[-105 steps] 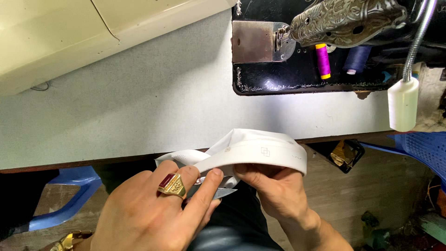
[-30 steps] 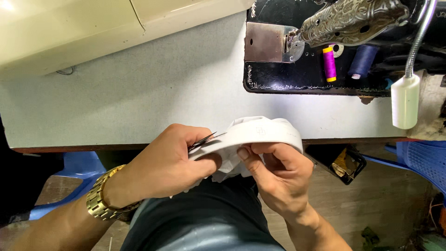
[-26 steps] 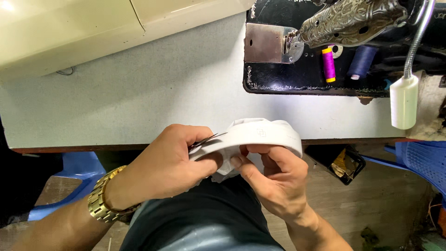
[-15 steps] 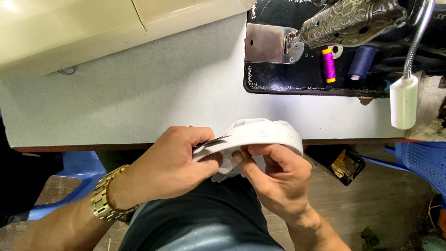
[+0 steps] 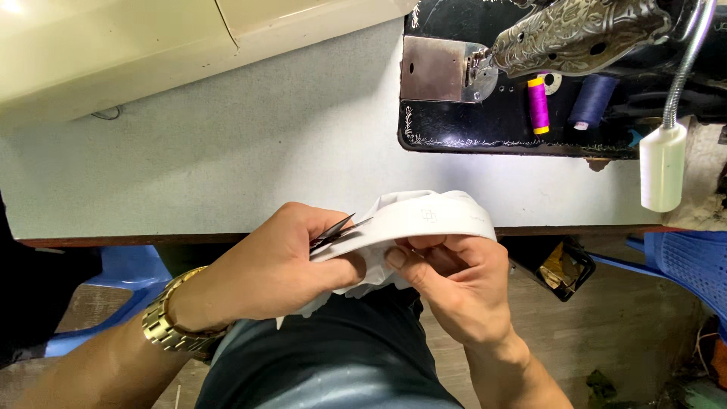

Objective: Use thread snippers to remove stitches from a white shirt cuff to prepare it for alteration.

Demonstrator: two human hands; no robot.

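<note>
Over my lap, both hands hold a white fabric band, curved like a collar, at the table's front edge. My left hand, with a gold watch on its wrist, is closed around small dark thread snips. Their blades point up and right onto the band's left end, and the thumb presses the cloth from below. My right hand pinches the band from underneath at its middle, with the rest of the cloth bunched between the two hands.
A grey table carries a black sewing machine at the back right. A purple spool, a dark blue spool and a white gooseneck lamp stand by it. Below are a blue stool on the left and a blue basket on the right.
Since 3.5 s ago my left hand has turned palm-down and brought the snips to the band, which is now bunched tighter. Over the last second both hands have barely shifted.
</note>
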